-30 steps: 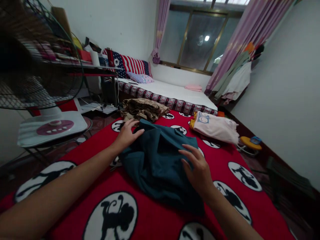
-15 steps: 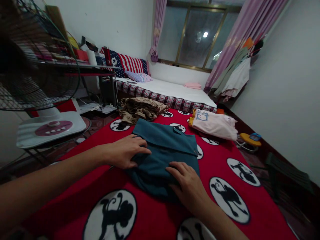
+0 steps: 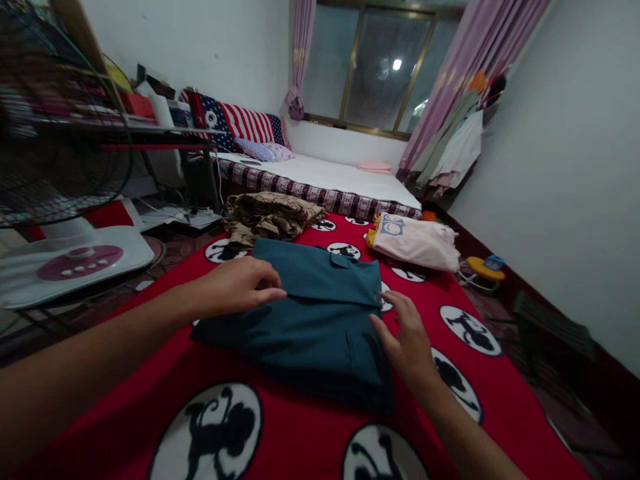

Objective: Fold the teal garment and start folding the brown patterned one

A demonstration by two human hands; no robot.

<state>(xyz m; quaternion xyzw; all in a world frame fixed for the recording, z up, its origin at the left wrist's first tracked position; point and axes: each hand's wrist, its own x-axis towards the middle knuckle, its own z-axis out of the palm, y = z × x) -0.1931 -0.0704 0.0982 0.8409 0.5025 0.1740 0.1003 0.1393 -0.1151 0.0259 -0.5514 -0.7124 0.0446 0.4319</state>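
Half done, seemingly: seeing teal garment (image 3: pixel 310 333) lying mostly flat mid-frame, top band (image 3: pixel 305 273) squared, left corner (image 3: pixel 205 330) jutting, unsquared; holding right hand (image 3: pixel 411 343) wide at garment's right, left hand (image 3: pixel 237 287) narrow, pinch unclear.

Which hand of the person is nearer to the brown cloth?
Left: the left hand is in front of the brown cloth; the right hand is farther, by the right edge of the green cloth.
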